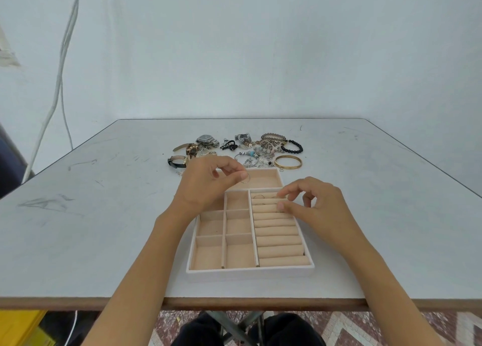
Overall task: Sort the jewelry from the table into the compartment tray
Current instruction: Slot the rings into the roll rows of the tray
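Over the far half of the compartment tray (250,272), which sits near the front edge of the bench (104,228), both of your hands are at work. Your left hand (206,186) pinches a thin hoop (245,179) between thumb and forefinger above the long rear compartment. Your right hand (313,205) has its thumb and forefinger drawn close together at the upper ring rolls (279,241); whether they grip a ring there is too small to tell. Two fine rings (259,196) already stand in the topmost slots. The step appears to be seating thin rings. Press each one straight down into the groove between two rolls until it stands upright, and keep it clear of the rings beside it. Hold the hoop lightly, as wire this thin probably bends. Most of the jewelry pile (260,150), including a gold bangle (288,162), lies on the bench just beyond the tray, so the sorting looks barely begun.
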A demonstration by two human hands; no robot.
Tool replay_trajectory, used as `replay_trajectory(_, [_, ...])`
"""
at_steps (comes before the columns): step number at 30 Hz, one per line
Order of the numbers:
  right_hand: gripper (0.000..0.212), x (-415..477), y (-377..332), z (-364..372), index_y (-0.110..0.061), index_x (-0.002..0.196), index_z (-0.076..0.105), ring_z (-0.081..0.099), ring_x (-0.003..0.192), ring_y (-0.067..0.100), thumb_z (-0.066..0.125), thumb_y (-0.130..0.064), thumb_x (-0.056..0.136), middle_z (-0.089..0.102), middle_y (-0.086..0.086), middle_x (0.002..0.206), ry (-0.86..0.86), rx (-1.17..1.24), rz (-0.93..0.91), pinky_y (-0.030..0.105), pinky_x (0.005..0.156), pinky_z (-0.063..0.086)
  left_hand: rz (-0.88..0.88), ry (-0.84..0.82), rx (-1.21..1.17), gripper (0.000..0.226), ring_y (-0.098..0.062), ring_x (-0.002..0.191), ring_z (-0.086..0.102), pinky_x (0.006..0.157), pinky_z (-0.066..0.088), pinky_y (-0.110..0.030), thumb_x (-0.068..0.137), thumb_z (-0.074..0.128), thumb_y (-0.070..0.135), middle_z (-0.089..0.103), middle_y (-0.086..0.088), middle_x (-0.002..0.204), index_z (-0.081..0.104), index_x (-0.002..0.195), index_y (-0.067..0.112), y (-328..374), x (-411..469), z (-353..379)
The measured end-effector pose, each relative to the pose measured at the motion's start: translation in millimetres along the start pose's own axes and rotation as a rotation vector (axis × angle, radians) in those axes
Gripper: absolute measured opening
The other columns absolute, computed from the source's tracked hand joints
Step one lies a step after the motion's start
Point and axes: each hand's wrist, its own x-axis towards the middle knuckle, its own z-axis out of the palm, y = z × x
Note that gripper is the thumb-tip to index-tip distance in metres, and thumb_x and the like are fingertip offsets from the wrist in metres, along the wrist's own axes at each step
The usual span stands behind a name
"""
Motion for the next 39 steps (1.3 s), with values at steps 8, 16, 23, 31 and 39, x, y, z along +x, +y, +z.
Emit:
replay_trajectory(8, [0.045, -19, 23, -26, -0.037, 0.142, 0.036, 0.019, 0.143, 0.008, 0.04, -0.043, 0.098, 0.027, -0.012, 0.154, -0.089, -0.465, 0.148, 0.033, 0.114, 0.018, 0.043, -0.118, -0.009, 0.005, -0.004, 0.074, 0.061, 0.072, 0.046, -0.033, 0.075, 0.078, 0.031, 0.072, 0.012, 0.076, 0.074, 0.076, 0.035, 5, -2, 3])
replay_trajectory(16, [0.047, -24, 23, -22, -0.044, 0.148, 0.013, -0.007, 0.147, 0.008, 0.017, -0.045, 0.101, 0.0, -0.009, 0.16, -0.301, -0.685, 0.132, 0.038, 0.119, -0.005, 0.106, -0.273, 0.02, 0.009, -0.006, 0.074, 0.061, 0.073, 0.046, -0.028, 0.072, 0.082, 0.028, 0.072, 0.011, 0.075, 0.077, 0.079, 0.026, 17, -6, 10])
replay_trajectory(23, [0.047, -25, 23, -23, -0.045, 0.148, 0.015, -0.005, 0.147, 0.007, 0.019, -0.046, 0.101, 0.002, -0.011, 0.16, -0.285, -0.67, 0.13, 0.036, 0.119, -0.006, 0.167, -0.33, 0.06, 0.009, -0.006, 0.077, 0.063, 0.07, 0.044, -0.018, 0.071, 0.082, 0.024, 0.071, 0.013, 0.076, 0.076, 0.077, 0.026, 16, -8, 11])
replay_trajectory(31, [0.048, -25, 22, -23, -0.045, 0.148, 0.013, -0.006, 0.147, 0.007, 0.018, -0.046, 0.101, 0.001, -0.011, 0.16, -0.288, -0.675, 0.131, 0.036, 0.119, -0.006, 0.277, -0.327, 0.179, 0.01, -0.007, 0.076, 0.062, 0.07, 0.052, -0.035, 0.072, 0.079, 0.03, 0.07, 0.011, 0.074, 0.076, 0.078, 0.022, 15, -7, 12])
replay_trajectory(39, [0.047, -26, 22, -23, -0.046, 0.147, 0.015, -0.005, 0.147, 0.006, 0.019, -0.046, 0.1, 0.002, -0.012, 0.16, -0.279, -0.664, 0.128, 0.035, 0.119, -0.005, 0.271, -0.383, 0.183, 0.015, -0.009, 0.079, 0.062, 0.07, 0.051, -0.04, 0.076, 0.072, 0.043, 0.07, 0.012, 0.077, 0.076, 0.08, 0.029, 11, -6, 12])
